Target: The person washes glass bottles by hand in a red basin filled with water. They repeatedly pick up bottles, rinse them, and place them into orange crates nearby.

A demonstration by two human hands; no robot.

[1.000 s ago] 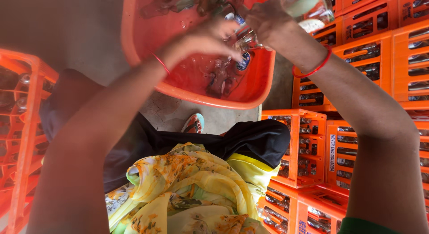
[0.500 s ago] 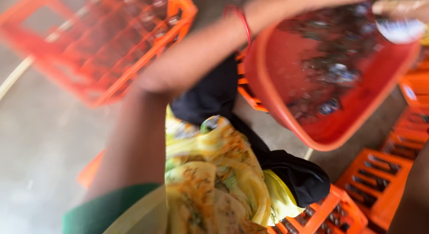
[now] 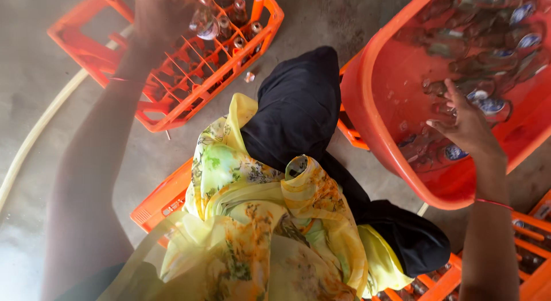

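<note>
Bottles occupy both of our hands. Our left hand (image 3: 158, 16) is stretched out over the orange bottle crate (image 3: 172, 88) on the concrete floor (image 3: 34, 77), fingers closed around a clear glass bottle (image 3: 204, 25) held above the crate's divided cells. Three or four other bottles (image 3: 238, 14) already stand upright in the cells at the crate's far corner, just beside the one we hold. A thin red bracelet (image 3: 117, 79) sits on that wrist.

Our right hand (image 3: 468, 126) reaches into the big orange plastic tub (image 3: 373, 123), fingers spread and loose, gripping nothing that we can see; the fingertips rest on or just above the heap of wet glass bottles (image 3: 482, 48) lying on their sides in the tub, several showing blue and white caps or labels. A red band (image 3: 493, 204) circles that wrist too.

Between our arms lie our yellow floral wrap (image 3: 258, 220) and a black garment (image 3: 298, 105). A pale hose (image 3: 40, 128) runs across the floor left of the crate. More orange crates (image 3: 534, 243) stand at the lower right, close under the tub.
</note>
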